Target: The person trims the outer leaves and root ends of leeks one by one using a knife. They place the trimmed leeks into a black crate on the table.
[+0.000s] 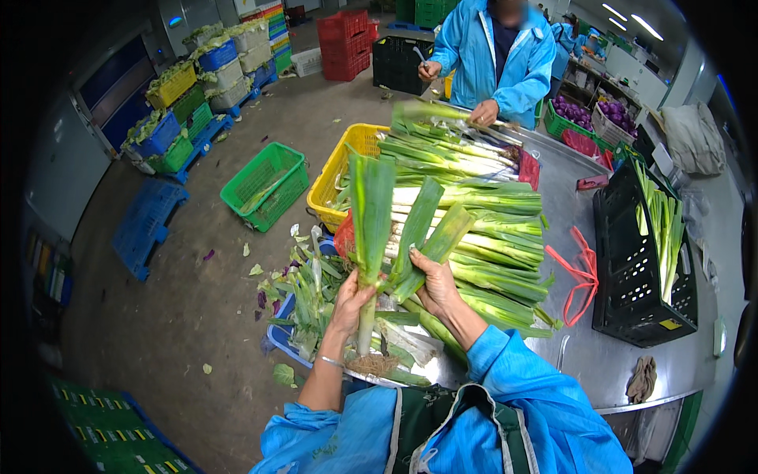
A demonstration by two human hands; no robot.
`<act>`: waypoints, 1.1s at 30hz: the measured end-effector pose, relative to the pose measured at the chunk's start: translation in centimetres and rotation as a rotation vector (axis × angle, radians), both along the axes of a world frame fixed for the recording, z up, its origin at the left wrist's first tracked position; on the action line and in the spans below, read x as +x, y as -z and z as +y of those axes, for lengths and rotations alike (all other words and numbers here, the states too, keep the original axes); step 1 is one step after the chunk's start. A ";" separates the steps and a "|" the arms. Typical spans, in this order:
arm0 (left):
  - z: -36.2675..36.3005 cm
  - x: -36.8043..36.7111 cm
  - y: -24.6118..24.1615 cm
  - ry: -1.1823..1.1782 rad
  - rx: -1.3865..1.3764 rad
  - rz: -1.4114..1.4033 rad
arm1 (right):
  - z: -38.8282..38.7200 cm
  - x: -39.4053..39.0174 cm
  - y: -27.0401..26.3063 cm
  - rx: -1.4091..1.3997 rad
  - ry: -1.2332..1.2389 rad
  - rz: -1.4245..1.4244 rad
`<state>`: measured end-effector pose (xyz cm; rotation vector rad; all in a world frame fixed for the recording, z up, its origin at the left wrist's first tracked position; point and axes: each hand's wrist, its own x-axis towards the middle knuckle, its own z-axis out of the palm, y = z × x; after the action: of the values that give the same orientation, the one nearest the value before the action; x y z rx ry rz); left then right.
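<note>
My left hand [350, 302] grips a leek [374, 225] upright, its green leaves up and its roots down over the table's near edge. My right hand [435, 281] holds loose green leek leaves [432, 237] just to the right of that stalk. Trimmed leeks [497, 260] lie in a thick pile beyond my hands on the metal table [559, 219]. Leek trimmings [308, 302] fill a blue crate [279, 335] at my left. A knife [562, 354] lies to the right of my right forearm, and pink-red ties [583, 275] lie farther off.
A black crate [616, 266] with leeks stands at the right, a brown glove [642, 379] nearer. Across the table a co-worker [503, 59] in blue holds a leek and a tool. A yellow crate [323, 183] and a green crate [266, 183] stand left, with pallets beyond.
</note>
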<state>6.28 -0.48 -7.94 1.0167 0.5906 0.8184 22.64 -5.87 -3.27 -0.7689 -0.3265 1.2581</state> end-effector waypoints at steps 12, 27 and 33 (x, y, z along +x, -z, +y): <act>6.7 -3.6 0.1 -0.644 -0.172 -0.313 | -5.0 -1.1 2.4 0.048 0.022 -0.112; 11.7 -20.4 -3.5 -1.201 0.193 -0.188 | -14.6 14.2 0.4 0.175 0.291 -0.111; 9.6 -15.9 -6.1 -0.841 0.140 -0.457 | -2.2 4.0 -3.3 -0.003 0.113 -0.142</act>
<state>-9.60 9.14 -1.84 0.6442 0.5629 1.7978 26.67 -8.12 0.02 -0.8697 -0.3910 1.1005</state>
